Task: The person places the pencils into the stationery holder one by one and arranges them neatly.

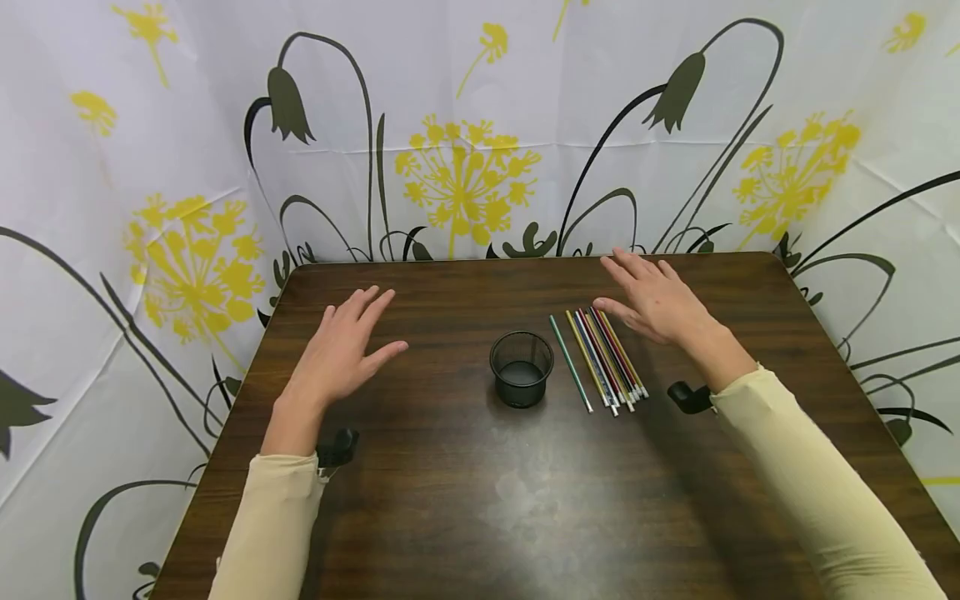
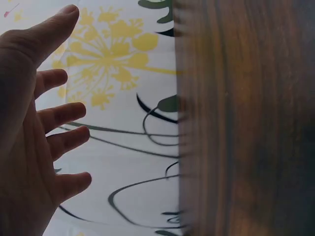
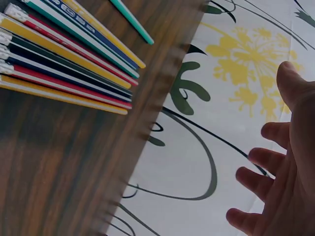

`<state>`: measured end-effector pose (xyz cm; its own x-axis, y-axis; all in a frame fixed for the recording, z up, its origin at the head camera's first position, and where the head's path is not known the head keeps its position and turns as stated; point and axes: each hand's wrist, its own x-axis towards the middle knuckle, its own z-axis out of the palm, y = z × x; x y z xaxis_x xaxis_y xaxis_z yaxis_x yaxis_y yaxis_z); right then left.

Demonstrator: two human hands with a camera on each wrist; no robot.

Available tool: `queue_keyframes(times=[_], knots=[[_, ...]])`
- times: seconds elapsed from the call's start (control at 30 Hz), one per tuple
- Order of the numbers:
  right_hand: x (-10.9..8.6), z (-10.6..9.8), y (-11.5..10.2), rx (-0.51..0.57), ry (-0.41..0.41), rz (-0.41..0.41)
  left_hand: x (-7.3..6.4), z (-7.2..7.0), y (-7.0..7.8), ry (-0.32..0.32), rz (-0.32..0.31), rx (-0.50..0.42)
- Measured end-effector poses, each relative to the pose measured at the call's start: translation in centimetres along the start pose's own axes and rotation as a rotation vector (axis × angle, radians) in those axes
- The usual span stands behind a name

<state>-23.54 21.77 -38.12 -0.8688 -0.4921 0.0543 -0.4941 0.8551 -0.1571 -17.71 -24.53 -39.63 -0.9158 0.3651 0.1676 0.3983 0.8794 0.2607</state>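
Brown table [image 1: 420, 492] gives cup [image 1: 521, 385] wide margins — left grip [image 1: 337, 348], right grip [image 1: 657, 305] released, seemingly raised.

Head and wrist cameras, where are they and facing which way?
Head: on the head, facing forward and down over table, cup and pencils; left hand and right hand show.
Left wrist: on the wrist, facing past the visible left hand toward table and cloth.
Right wrist: likewise, past the visible right hand toward pencils, table and cloth.
Head and right wrist share the pencils.
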Motion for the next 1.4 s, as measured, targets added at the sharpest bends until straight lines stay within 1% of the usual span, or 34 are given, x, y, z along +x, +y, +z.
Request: queue_keyframes(times=[0.1,0.2,0.3,0.47,0.67,0.77,0.9,1.03,1.17,1.23,1.37,1.4], knots=[[-0.1,0.3,0.0,0.007,-0.011,0.013,-0.2,0.7,0.2,-0.008,0.006,-0.068],[-0.4,0.9,0.1,0.022,-0.017,0.040,-0.3,1.4,0.7,-0.026,0.009,-0.167],[-0.8,1.6,0.4,0.064,-0.037,0.087,-0.2,2.2,1.5,-0.039,0.009,-0.279],[-1.1,3.8,1.0,0.187,-0.085,0.208,0.2,4.2,3.6,-0.059,0.028,-0.446],[-1.4,6.8,2.0,0.302,-0.084,0.361,0.7,7.3,6.2,-0.087,0.107,-0.592],[-1.5,8.0,2.6,0.347,-0.080,0.412,1.0,8.6,7.3,-0.100,0.128,-0.662],[-1.6,9.2,3.1,0.387,-0.066,0.456,1.5,9.9,8.8,-0.128,0.118,-0.747],[-1.5,9.8,3.3,0.391,-0.047,0.476,2.0,10.9,9.8,-0.126,0.117,-0.792],[-1.4,10.0,3.3,0.366,-0.049,0.492,2.4,11.6,10.4,-0.108,0.115,-0.793],[-1.4,9.9,3.3,0.343,-0.056,0.496,2.5,11.9,10.5,-0.104,0.101,-0.788],[-1.2,9.7,3.3,0.288,-0.065,0.495,2.8,12.2,10.7,-0.102,0.062,-0.784],[-1.2,9.6,3.3,0.273,-0.066,0.498,2.8,11.8,11.0,-0.105,0.053,-0.793]])
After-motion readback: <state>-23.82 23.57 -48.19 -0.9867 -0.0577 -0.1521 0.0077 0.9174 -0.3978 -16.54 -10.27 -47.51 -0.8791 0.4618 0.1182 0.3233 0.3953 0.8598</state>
